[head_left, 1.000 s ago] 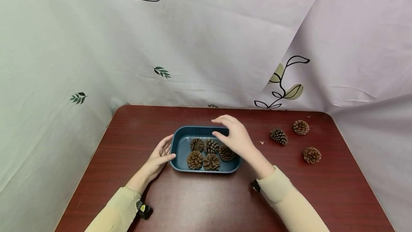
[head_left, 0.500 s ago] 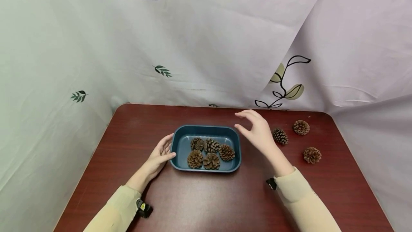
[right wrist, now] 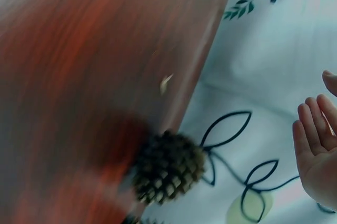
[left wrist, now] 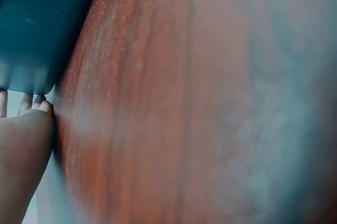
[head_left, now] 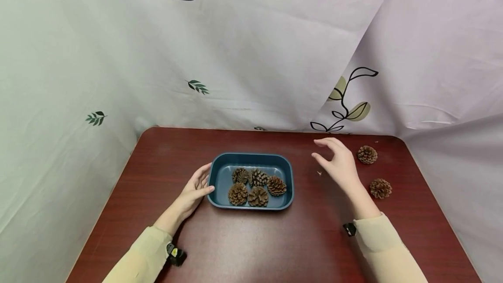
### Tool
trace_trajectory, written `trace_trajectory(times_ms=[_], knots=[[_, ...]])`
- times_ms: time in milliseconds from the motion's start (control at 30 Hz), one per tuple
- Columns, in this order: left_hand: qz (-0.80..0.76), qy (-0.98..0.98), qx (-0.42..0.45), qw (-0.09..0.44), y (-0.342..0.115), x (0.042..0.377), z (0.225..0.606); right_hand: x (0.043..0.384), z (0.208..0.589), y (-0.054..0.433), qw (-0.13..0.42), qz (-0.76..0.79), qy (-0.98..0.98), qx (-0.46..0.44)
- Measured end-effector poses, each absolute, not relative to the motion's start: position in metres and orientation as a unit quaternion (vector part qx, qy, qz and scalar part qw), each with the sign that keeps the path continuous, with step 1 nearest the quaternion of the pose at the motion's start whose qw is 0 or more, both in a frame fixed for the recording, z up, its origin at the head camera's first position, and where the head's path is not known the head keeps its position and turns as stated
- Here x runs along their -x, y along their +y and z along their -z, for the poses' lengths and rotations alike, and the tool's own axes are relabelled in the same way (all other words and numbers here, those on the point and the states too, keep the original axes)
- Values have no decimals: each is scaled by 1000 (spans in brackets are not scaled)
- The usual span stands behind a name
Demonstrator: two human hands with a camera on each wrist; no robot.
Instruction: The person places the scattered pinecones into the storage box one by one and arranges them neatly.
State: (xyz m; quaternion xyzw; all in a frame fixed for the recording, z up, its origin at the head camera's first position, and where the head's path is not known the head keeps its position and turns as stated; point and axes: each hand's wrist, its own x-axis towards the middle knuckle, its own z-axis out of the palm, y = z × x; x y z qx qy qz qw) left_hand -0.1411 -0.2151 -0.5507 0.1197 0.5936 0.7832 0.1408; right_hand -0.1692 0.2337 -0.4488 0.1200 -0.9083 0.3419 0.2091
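A dark blue rectangular tray (head_left: 251, 159) sits mid-table with several pinecones (head_left: 258, 196) in it. At its left end my left hand (head_left: 192, 192) grips it, the thumb over the rim and the fingers along the outer wall. The left wrist view shows the fingers (left wrist: 39, 104) against the tray's side (left wrist: 42, 29). To the right of the tray, my right hand (head_left: 339, 165) hovers over the table with fingers spread in a loose curve, holding nothing. One pinecone (right wrist: 168, 167) shows near that hand in the right wrist view; the hand hides it in the head view.
Toward the table's right side lie two more pinecones, one farther back (head_left: 367, 154) and one nearer (head_left: 380, 188). A tiny pale scrap (head_left: 319, 173) lies left of my right hand. White patterned cloth (head_left: 251, 56) hangs behind the reddish-brown table (head_left: 243, 243).
My right hand has moved right, from over the tray to above the loose pinecone, which it now covers in the head view. The left hand and tray have stayed put.
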Motion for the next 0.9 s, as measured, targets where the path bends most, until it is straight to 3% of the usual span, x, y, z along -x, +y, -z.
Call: trace_trajectory(times_ms=[567,900], knots=[[-783,595,-113,143,-215,141,550,153,475,301,189,-294,-935,-52],[-784,593,-117,142,-214,141,549,148,487,319,134,-283,-949,-33]])
